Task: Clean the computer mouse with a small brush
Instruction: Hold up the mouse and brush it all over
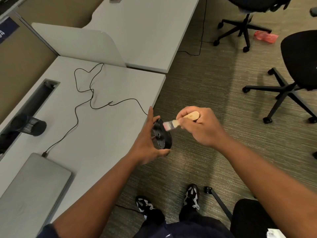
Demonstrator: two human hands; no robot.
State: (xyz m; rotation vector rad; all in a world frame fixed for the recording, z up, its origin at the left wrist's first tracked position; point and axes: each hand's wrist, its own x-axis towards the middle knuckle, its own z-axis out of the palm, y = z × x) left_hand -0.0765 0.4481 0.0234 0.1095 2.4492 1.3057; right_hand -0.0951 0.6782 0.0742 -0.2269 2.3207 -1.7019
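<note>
my left hand (pixel 145 140) holds the computer mouse (pixel 162 134) on edge, underside turned right, off the bench (pixel 103 126) corner, long axis running away from me; my right hand (pixel 202 127) grips the small brush (pixel 178 121), bristles touching the underside's far end

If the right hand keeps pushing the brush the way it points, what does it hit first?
The right hand points the brush left; its bristles probably already touch the mouse underside.

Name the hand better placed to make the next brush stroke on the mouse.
Right. The right hand grips the brush, bristles at the mouse; the left hand holds the mouse.
</note>
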